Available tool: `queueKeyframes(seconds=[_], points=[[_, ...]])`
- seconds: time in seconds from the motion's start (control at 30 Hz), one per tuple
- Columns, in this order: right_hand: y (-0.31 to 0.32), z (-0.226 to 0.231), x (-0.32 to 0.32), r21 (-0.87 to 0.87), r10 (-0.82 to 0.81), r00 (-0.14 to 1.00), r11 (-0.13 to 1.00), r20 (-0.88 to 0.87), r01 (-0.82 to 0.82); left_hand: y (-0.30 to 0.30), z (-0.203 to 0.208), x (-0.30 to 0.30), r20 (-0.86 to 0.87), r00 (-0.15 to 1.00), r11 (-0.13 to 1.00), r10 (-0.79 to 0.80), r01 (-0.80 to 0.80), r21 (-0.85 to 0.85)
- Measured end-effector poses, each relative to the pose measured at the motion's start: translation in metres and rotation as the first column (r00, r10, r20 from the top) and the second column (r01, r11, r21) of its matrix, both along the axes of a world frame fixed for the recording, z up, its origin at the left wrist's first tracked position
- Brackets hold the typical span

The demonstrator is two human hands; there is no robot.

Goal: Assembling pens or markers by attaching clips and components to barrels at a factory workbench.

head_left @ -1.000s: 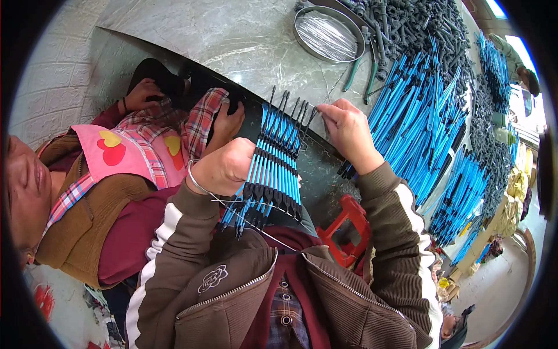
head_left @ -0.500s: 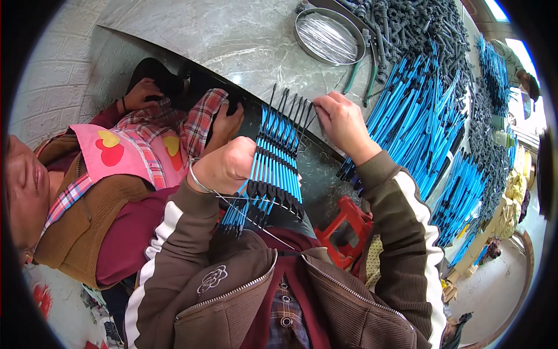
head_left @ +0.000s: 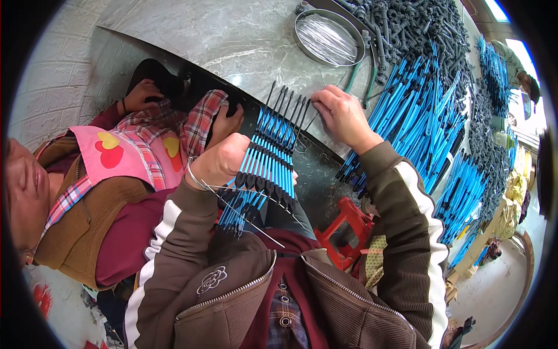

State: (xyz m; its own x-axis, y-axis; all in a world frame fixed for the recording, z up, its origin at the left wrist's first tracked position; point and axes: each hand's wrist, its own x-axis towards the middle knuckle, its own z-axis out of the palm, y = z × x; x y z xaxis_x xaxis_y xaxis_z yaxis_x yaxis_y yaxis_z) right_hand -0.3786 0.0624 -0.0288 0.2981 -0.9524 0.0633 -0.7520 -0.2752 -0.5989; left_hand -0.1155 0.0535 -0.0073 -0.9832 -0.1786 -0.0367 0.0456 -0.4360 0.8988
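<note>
My left hand [head_left: 222, 161] is closed around a row of slim blue rods with black ends [head_left: 268, 164], held side by side like a fan over my lap. Thin metal wires [head_left: 251, 223] cross the row's lower ends, through or across the black tips; I cannot tell which. More blue rods hang folded below them. At the table edge, my right hand [head_left: 344, 116] pinches with thumb and forefinger beside the row's upper black tips. A fine dark strand runs down from those fingers; whether it is wire or a rod tip is unclear.
A round metal tray [head_left: 329, 38] of thin wires stands on the grey table [head_left: 215, 43], beside green-handled pliers [head_left: 372, 81]. Heaped blue rods [head_left: 415, 116] and dark grey parts [head_left: 418, 26] lie to the right. A seated person [head_left: 110, 192] is close on my left; a red stool [head_left: 346, 230] stands below.
My left hand and the row of rods have shifted slightly left. My right hand has moved a little, still pinching at the table edge.
</note>
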Motion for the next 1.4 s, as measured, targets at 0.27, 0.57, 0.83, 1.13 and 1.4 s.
queueKeyframes(seconds=[0.27, 0.57, 0.83, 1.13, 1.4], points=[[-0.009, 0.003, 0.010, -0.024, 0.039, 0.995, 0.999, -0.087, -0.041, 0.006, -0.025, 0.011, 0.124, 0.985, 0.980, 0.123, -0.100, -0.172], [-0.015, 0.013, 0.008, 0.007, 0.168, 0.970, 0.986, -0.175, -0.169, 0.007, 0.006, -0.001, 0.050, 0.980, 0.981, 0.192, -0.194, 0.026], [-0.019, 0.022, -0.001, 0.199, 0.279, 0.960, 0.942, -0.017, -0.270, 0.003, -0.005, 0.006, 0.021, 0.995, 0.939, 0.099, -0.087, -0.333], [-0.005, 0.016, 0.000, 0.145, 0.081, 0.997, 0.986, -0.003, -0.079, 0.005, -0.007, 0.007, 0.072, 0.996, 0.997, -0.046, 0.042, 0.058], [-0.010, 0.014, 0.011, 0.041, 0.110, 0.990, 0.993, -0.083, -0.107, 0.007, -0.007, 0.006, 0.088, 0.994, 0.985, 0.071, -0.056, -0.163]])
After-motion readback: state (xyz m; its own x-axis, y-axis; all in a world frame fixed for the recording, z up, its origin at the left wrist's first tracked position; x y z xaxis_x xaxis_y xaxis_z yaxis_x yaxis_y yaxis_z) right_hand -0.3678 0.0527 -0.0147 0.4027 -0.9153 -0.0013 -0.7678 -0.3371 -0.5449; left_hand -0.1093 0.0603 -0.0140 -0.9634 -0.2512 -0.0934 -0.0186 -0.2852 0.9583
